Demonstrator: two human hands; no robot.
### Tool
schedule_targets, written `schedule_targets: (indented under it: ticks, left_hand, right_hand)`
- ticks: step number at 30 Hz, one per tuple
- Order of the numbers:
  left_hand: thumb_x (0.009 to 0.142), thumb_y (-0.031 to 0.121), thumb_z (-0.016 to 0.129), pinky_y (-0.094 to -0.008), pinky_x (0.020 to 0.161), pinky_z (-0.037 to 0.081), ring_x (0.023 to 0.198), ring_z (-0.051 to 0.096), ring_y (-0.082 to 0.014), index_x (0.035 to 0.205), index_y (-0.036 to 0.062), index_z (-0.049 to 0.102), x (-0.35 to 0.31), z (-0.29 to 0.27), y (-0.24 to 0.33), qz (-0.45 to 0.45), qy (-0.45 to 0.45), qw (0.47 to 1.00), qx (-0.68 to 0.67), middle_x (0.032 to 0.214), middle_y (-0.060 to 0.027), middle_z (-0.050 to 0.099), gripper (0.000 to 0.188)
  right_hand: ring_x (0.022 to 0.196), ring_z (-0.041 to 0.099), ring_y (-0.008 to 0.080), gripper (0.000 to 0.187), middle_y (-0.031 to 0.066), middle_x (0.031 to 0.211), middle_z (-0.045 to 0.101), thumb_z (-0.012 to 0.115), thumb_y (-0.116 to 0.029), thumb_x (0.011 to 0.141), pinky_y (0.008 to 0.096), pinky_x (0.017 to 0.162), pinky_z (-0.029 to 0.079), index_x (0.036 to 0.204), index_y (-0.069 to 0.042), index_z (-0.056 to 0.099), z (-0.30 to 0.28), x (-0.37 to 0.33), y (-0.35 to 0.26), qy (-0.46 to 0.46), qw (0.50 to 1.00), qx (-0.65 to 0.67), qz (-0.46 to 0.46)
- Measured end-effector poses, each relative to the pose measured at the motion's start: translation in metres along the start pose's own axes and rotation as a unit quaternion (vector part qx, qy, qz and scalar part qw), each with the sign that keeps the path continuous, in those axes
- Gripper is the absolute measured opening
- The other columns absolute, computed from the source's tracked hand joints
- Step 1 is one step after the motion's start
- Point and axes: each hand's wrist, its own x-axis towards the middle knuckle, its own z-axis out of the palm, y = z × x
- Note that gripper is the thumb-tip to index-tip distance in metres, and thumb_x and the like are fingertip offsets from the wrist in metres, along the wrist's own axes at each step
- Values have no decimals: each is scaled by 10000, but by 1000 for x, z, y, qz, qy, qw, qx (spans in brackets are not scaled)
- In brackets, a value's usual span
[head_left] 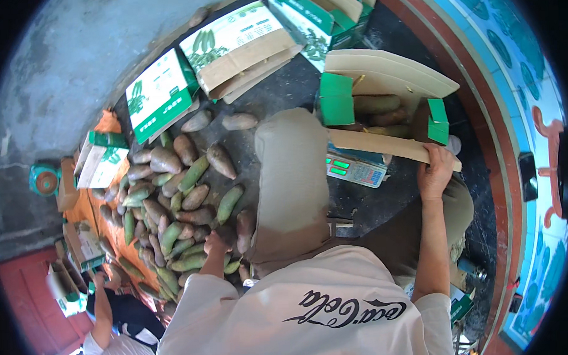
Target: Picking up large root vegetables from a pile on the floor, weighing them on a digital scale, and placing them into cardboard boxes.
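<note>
A large heap of muddy green and purplish-brown radishes (166, 213) lies to my left on the floor. My left hand (217, 243) reaches into the near right part of the heap, with its fingers closed around a dark radish (226, 233), partly hidden. Over on the right, my right hand (436, 173) grips the near cardboard flap (383, 143) of an open carton (337, 98), thumb and fingers on either side of the edge. Several radishes (378, 104) lie inside this carton. It rests on a digital scale (357, 170) with a lit green display.
Printed green and white cartons (162, 94) stand along the far side, some with open flaps (249, 66). My bent knee (291, 171) lies between heap and scale. A co-worker (123, 327) handles a carton at lower left. A tiled wall (524, 69) runs along the right.
</note>
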Motion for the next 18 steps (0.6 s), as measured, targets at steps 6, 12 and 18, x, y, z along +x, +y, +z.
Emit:
schedule_targets:
  ticks: [6,12,18]
  left_hand:
    - [600,420,808,-361,940,479,1203,501,-255,1387,111,266,-6,-26,16,25,-18,999,-28,1310,-112,495,1004]
    - [628,362,768,-357,728,558,819,679,-211,1135,47,596,64,18,-10,-47,-112,943,-311,955,-82,674,620]
    - [708,356,720,-356,646,526,698,645,-209,973,8,629,94,48,-43,98,-74,966,-230,820,-112,655,447]
  right_hand:
    - [872,557,295,336,65,898,610,657,19,599,404,787,417,908,-96,593,-6,-9,8,9,999,-20,30]
    - [888,552,294,349,65,909,610,661,21,592,401,808,406,911,-99,591,-7,-5,5,6,999,5,35]
    - [908,555,302,343,73,924,607,637,24,618,410,806,415,935,-100,592,-3,2,-1,-17,999,30,9]
